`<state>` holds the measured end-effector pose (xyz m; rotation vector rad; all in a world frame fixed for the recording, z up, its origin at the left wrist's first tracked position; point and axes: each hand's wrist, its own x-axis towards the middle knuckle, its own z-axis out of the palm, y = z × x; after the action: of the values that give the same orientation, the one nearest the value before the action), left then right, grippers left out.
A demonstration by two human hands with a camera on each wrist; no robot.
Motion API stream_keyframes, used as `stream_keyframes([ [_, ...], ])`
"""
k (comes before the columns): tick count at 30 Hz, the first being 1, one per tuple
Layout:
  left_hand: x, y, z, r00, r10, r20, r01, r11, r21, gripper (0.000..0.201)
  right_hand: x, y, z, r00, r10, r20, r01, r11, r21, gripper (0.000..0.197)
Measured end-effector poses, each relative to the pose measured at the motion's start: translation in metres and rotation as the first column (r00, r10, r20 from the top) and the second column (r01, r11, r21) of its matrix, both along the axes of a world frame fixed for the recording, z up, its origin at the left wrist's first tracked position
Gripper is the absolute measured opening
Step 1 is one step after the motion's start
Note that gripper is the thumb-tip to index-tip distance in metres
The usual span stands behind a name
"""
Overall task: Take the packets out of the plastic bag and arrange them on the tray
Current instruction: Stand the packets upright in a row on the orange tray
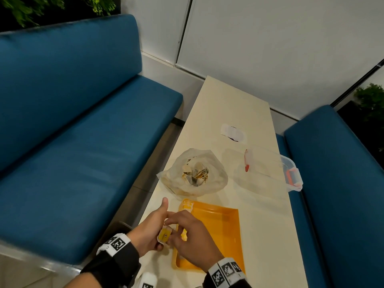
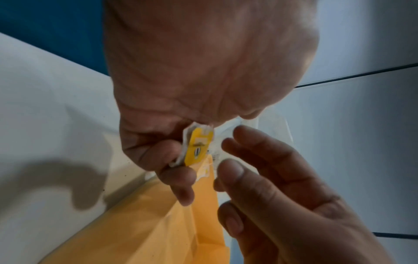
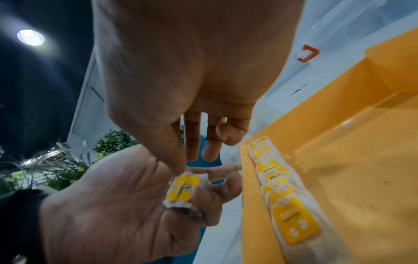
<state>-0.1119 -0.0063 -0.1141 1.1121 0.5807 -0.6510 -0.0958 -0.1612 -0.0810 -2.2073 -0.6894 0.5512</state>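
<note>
1. Two hands meet low over the table's (image 1: 245,113) near left edge, beside the tray's (image 1: 226,231) left rim.
2. Left hand (image 1: 149,229) lies palm up, its fingers curled around a small packet (image 1: 164,235) with a yellow label; the thumb sticks up.
3. Right hand (image 1: 193,240) reaches across from above the tray. Its thumb tip touches the top of the held packet; the other fingers hang loosely spread and grip nothing that can be seen.
4. Orange tray sits at the table's near end. A row of packets (image 3: 280,192) lies along its left wall, overlapping one another.
5. Clear plastic bag (image 1: 193,173) stands open just beyond the tray's far left corner, with more packets (image 1: 196,173) piled inside.
6. Clear lidded box (image 1: 270,169) with orange clips rests near the table's right edge, level with the bag.
7. White sticker (image 1: 233,133) lies flat farther up the table.
8. Blue benches (image 1: 79,121) run along both sides.
</note>
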Motion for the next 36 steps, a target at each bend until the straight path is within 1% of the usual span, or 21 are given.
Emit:
stream_keyframes([
  [2,0.001,0.000,0.004,1.000,0.004,0.006,-0.004,1.000,-0.006,0.082,-0.002,0.005,0.001,1.000,0.010,-0.020,-0.011,1.000,-0.007,0.038],
  [4,0.002,0.000,0.006,1.000,-0.001,0.012,0.001,1.000,0.006,0.079,-0.003,0.006,0.002,0.999,-0.011,-0.033,0.011,1.000,-0.011,0.034],
  [9,0.002,0.000,0.007,0.999,-0.031,0.028,0.031,0.999,0.030,0.080,-0.002,0.005,0.002,1.000,-0.015,-0.025,0.015,0.999,-0.028,0.037],
  [13,0.004,-0.002,0.005,0.998,-0.059,0.037,0.058,0.997,0.042,0.077,0.000,0.005,-0.001,0.999,-0.026,-0.032,0.024,0.998,-0.063,0.024],
  [16,0.004,0.000,0.003,0.994,-0.084,0.063,0.082,0.996,0.034,0.076,0.002,0.002,-0.002,0.999,-0.031,-0.020,0.030,0.999,-0.026,0.020],
  [18,0.002,0.003,0.000,0.989,-0.101,0.110,0.097,0.994,0.042,0.069,0.005,-0.002,-0.001,0.996,-0.087,-0.024,0.088,0.996,0.018,0.019],
  [19,0.000,0.005,-0.001,0.982,-0.106,0.154,0.098,0.993,0.058,0.061,0.007,-0.003,0.001,0.989,-0.138,-0.047,0.140,0.989,0.044,0.019],
  [21,-0.004,0.009,-0.001,0.952,-0.090,0.293,0.073,0.995,0.067,0.044,0.013,-0.006,0.005,0.961,-0.247,-0.121,0.260,0.960,0.104,0.017],
  [23,-0.007,0.012,0.000,0.904,-0.064,0.422,0.058,0.998,0.028,0.042,0.019,-0.009,0.011,0.933,-0.301,-0.198,0.335,0.928,0.165,0.014],
  [24,-0.008,0.012,0.001,0.879,-0.075,0.472,0.062,0.997,0.043,0.038,0.022,-0.010,0.013,0.924,-0.311,-0.223,0.353,0.917,0.187,0.013],
  [26,-0.007,0.009,0.003,0.817,-0.137,0.560,0.051,0.985,0.167,0.019,0.025,-0.013,0.015,0.915,-0.323,-0.241,0.372,0.906,0.201,0.011],
  [27,-0.007,0.006,0.004,0.794,-0.164,0.586,0.026,0.971,0.237,0.011,0.026,-0.014,0.015,0.915,-0.326,-0.239,0.374,0.907,0.195,0.010],
  [29,-0.005,0.001,0.004,0.780,-0.176,0.600,-0.045,0.942,0.333,0.011,0.027,-0.015,0.014,0.914,-0.332,-0.233,0.376,0.908,0.183,0.009],
  [31,-0.003,-0.001,0.005,0.791,-0.158,0.592,-0.086,0.928,0.362,0.012,0.027,-0.015,0.013,0.908,-0.347,-0.235,0.392,0.901,0.184,0.008],
  [36,-0.002,-0.005,0.005,0.784,-0.157,0.601,-0.107,0.919,0.379,0.008,0.028,-0.018,0.012,0.901,-0.351,-0.255,0.399,0.901,0.171,0.008],
])
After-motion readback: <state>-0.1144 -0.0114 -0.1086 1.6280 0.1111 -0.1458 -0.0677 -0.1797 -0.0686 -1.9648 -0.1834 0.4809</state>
